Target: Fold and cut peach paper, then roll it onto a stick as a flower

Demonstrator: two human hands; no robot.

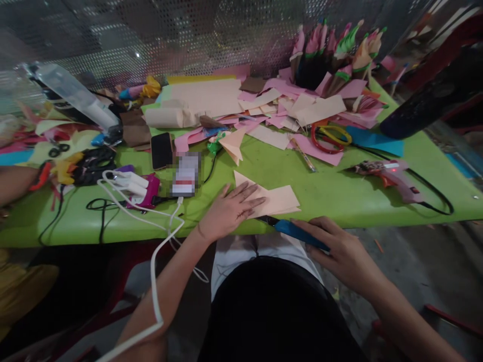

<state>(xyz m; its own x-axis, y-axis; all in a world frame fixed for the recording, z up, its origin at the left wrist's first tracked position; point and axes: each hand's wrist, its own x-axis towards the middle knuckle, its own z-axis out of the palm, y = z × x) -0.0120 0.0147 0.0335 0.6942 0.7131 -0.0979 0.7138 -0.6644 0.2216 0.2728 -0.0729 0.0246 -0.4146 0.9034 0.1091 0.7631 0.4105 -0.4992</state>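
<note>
Flat and with fingers spread, my left hand (pixel 230 208) presses a folded sheet of peach paper (pixel 281 200) onto the green table near its front edge. My right hand (pixel 335 246) is wrapped round the blue handle of a utility knife (pixel 298 233). The knife's dark blade points left and meets the lower edge of the paper, close to my left fingers; its tip is hidden at the fold. Just beyond the paper lies a cut peach paper piece (pixel 233 145) with pointed corners, beside a small green item (pixel 215 143).
A pink glue gun (pixel 392 173) with a lit red light lies at right, near red-handled scissors (pixel 326 138). Paper scraps (pixel 294 105) and paper flowers (pixel 335 45) crowd the back. Two phones (pixel 162 151), a magenta power adapter (pixel 145 193) and white cables lie left. Another person's arm (pixel 17 183) reaches in.
</note>
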